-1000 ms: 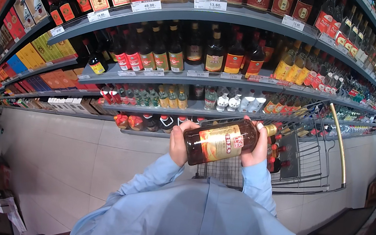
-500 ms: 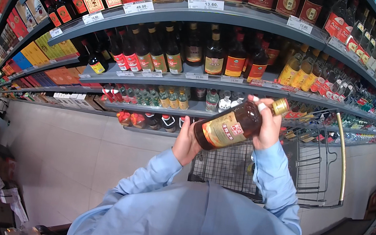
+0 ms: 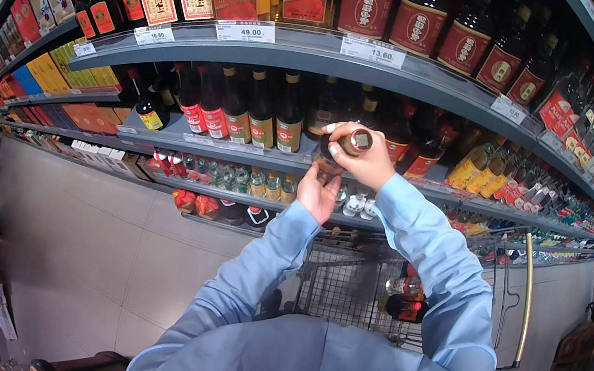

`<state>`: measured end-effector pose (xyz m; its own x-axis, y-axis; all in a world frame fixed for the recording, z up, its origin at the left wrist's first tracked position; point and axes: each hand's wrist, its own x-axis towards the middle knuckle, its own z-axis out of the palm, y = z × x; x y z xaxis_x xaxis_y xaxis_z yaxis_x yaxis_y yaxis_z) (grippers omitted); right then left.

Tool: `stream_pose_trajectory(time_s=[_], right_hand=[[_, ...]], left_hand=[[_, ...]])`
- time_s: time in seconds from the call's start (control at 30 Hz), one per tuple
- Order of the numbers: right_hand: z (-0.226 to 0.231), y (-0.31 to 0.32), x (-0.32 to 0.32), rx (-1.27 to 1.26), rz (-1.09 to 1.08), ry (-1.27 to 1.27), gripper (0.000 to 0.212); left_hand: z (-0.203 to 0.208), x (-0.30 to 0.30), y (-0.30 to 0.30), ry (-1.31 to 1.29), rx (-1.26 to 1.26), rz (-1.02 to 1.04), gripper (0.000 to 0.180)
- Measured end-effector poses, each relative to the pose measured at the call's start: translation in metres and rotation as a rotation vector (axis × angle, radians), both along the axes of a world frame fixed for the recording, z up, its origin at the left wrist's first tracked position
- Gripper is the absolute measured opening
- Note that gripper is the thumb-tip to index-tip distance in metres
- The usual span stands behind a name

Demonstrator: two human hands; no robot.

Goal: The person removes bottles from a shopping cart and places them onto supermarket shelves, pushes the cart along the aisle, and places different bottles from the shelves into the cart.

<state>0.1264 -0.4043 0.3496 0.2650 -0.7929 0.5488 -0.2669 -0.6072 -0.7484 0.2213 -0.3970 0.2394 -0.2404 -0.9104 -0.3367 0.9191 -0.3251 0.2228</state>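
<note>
A dark brown bottle [image 3: 328,164] with a gold cap [image 3: 360,140] is in both my hands, at the middle shelf's front. Its cap tilts toward me, and most of its label is hidden. My right hand [image 3: 369,162] is closed round the bottle's upper part, just below the cap. Lower down, my left hand [image 3: 318,195] supports the body with its fingers against it. Just behind stand dark bottles in a row on the middle shelf [image 3: 241,151], partly covered by my hands.
Below my arms stands a wire shopping cart [image 3: 332,287] with a gold-coloured handle [image 3: 524,296]; bottles [image 3: 405,307] lie in it. Large red-labelled bottles [image 3: 366,8] fill the upper shelf, whose edge [image 3: 293,58] juts out. Small clear bottles [image 3: 240,179] line a lower shelf. Tiled floor [image 3: 98,232] spreads left.
Both hands have carried the bottle forward to the middle shelf, turning it from lying slanted to more upright with its cap toward me. My view has shifted, and bottles in the cart now show.
</note>
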Motion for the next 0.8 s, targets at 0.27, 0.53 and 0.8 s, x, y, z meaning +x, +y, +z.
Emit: stream_pose_trajectory(time_s=[0.27, 0.53, 0.8], right_hand=[[-0.03, -0.072, 0.018, -0.019, -0.045, 0.09, 0.014], [-0.048, -0.112, 0.013, 0.08, -0.024, 0.128, 0.016], [-0.066, -0.138, 0.009, 0.33, -0.062, 0.109, 0.02]], left_hand=[[-0.029, -0.006, -0.077, 0.111, 0.036, 0.041, 0.026], [-0.034, -0.002, -0.095, 0.081, 0.13, 0.008, 0.027], [-0.038, -0.006, -0.102, 0.067, 0.223, 0.014, 0.025]])
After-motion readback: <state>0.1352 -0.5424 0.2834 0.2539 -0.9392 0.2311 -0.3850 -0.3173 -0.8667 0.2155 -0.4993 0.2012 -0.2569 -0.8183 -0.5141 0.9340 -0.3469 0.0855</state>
